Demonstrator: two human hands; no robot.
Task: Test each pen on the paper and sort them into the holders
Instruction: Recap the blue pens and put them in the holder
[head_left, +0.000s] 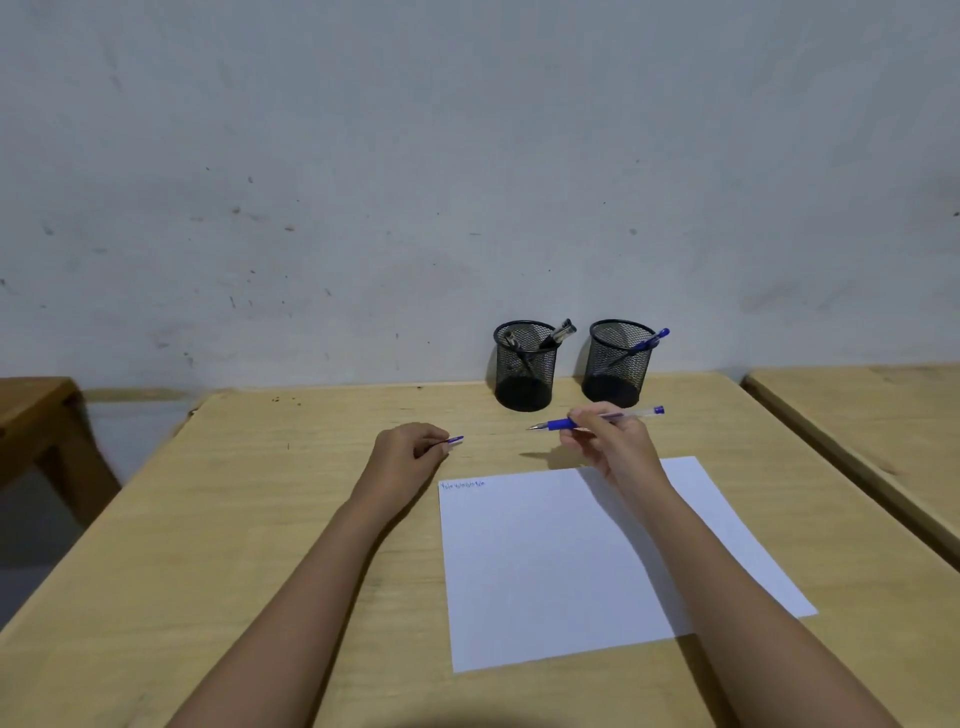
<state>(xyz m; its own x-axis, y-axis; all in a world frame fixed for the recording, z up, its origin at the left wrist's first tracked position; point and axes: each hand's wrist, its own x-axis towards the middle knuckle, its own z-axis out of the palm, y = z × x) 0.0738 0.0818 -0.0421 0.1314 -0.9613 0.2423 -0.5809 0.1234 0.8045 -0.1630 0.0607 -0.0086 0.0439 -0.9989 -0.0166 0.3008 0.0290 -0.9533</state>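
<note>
Far left: a wooden stool (36, 415) is sitting beside the table (208, 519), partly cut off by the frame edge.

The left hand (410, 449) is resting on the table left of the paper, fingers curled and pinching a small blue cap (455, 440). The cap's tip is sticking out to the right.

The paper (561, 561) is lying flat on the table, near side, slightly rotated. Blue scribbles (462, 486) are showing at its far-left corner; they are too small to read.

The left holder (524, 366), black mesh, is standing upright at the far edge of the table against the wall (363, 156). The black pens (558, 332) inside it are leaning to the right.

The right hand (608, 434) is hovering over the far edge of the paper, fingers gripping the blue pen (597, 420) mid-barrel. The pen is lying roughly level, bare tip pointing left towards the left hand and clear of the paper. It is sitting just in front of both holders.

The right holder (618, 364), also black mesh, is standing just beside the left one without touching it. A second blue pen (647, 344) is leaning out of it to the right.

Far right: another table (857, 410) is standing parallel, separated by a gap.
</note>
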